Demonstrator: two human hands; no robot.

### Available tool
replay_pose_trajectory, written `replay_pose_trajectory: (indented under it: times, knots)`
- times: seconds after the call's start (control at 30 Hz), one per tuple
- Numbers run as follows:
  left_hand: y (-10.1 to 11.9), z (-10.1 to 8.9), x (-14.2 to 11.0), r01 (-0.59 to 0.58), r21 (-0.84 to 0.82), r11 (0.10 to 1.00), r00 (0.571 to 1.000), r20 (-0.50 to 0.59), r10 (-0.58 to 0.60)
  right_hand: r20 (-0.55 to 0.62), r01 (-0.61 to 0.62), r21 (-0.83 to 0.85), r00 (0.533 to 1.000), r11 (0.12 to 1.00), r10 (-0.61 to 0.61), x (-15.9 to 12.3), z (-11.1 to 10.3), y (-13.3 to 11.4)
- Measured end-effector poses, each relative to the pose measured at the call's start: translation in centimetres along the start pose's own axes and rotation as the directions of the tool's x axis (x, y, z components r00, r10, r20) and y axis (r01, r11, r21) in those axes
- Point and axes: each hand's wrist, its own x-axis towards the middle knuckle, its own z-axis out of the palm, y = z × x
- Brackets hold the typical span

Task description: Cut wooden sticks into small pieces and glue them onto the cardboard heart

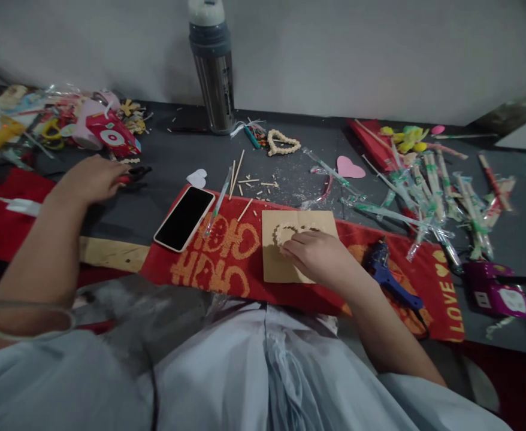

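Observation:
My left hand [91, 179] is at the left of the dark table, its fingers closed around the red handles of small pliers [133, 175] whose black end points right. My right hand [314, 254] rests over a brown cardboard square [272, 263], fingertips pinched at a heart-shaped outline [285, 230] made of short beige stick pieces. The hand covers the lower part of that outline. A second beige heart outline [283, 143] lies farther back. Right of my right hand is a blue glue gun [391, 278] on the red towel [218, 269].
A white-edged phone [186, 218] lies on the towel's left. Loose sticks [236, 175], cut bits, a white paper heart [197, 178] and a pink heart [351, 167] lie about. Behind stands a steel thermos [215, 78]. Wrapped stick bundles [434, 179] and a purple device [499, 290] occupy the right.

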Motion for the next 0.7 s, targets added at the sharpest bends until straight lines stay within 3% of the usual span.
replay_pose_trajectory:
  times: [0.03, 0.13, 0.23, 0.3, 0.4, 0.53, 0.7]
  knots:
    - [1.4, -0.9, 0.1, -0.076, 0.055, 0.996, 0.995, 0.069, 0.072, -0.009, -0.014, 0.01, 1.0, 1.0, 0.014, 0.0, 0.1, 0.1]
    - [6.8, -3.8, 0.6, -0.119, 0.16, 0.98, 0.992, 0.056, 0.111, -0.09, -0.057, 0.089, 0.994, 0.994, 0.065, 0.3, 0.5, 0.5]
    - [13.3, -6.3, 1.3, -0.211, 0.275, 0.938, 0.977, 0.072, 0.198, -0.262, -0.054, 0.288, 0.956, 0.956, 0.133, 0.9, 0.8, 0.5]
    - [17.6, -7.2, 1.6, -0.328, 0.3, 0.896, 0.944, 0.077, 0.32, -0.391, 0.023, 0.457, 0.903, 0.889, 0.178, 1.4, 0.7, 0.2]
    - [23.0, -7.3, 1.5, -0.567, 0.213, 0.796, 0.818, 0.029, 0.575, -0.479, 0.117, 0.63, 0.836, 0.768, 0.266, 1.7, 0.3, -0.5]
    - [27.6, -6.8, 1.0, -0.728, 0.087, 0.68, 0.68, -0.038, 0.733, -0.347, 0.122, 0.85, 0.862, 0.512, 0.37, 1.2, 0.6, -0.9]
    - [29.4, -6.3, 1.1, -0.806, 0.21, 0.554, 0.548, -0.09, 0.832, -0.142, 0.05, 0.979, 0.863, 0.198, 0.484, 0.3, 2.3, -0.5]
